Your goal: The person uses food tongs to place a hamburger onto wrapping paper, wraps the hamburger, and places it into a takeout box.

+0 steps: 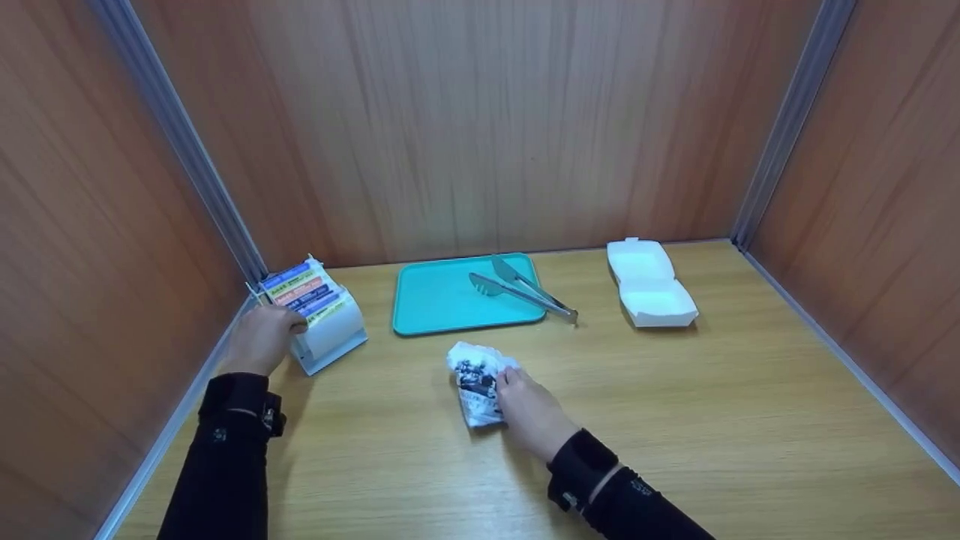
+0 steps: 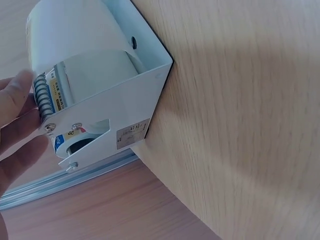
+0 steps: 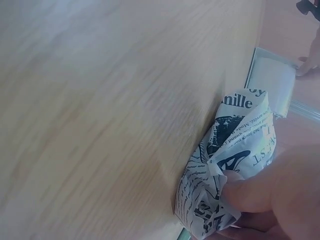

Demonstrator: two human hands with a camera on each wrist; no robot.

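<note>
My right hand (image 1: pixel 534 411) grips the right side of a newsprint-patterned paper packet (image 1: pixel 474 382) near the middle of the table. In the right wrist view the thumb presses into a fold of the packet (image 3: pixel 235 150), with fingers behind it; its contents are hidden. On the left, my left hand (image 1: pixel 259 339) touches the front of a white label dispenser (image 1: pixel 330 330) that carries a roll of stickers with coloured stripes (image 1: pixel 304 291). Up close, the left thumb (image 2: pixel 17 95) and loosely extended fingers lie beside a spring-wrapped rod (image 2: pixel 44 97) at the dispenser's edge.
At the back a turquoise tray (image 1: pixel 427 300) lies flat, with metal tongs (image 1: pixel 525 294) across it and their end past its right edge. An opened white clamshell box (image 1: pixel 652 289) stands at the right. Wood-grain walls (image 1: pixel 480 135) enclose the table (image 1: pixel 712 420).
</note>
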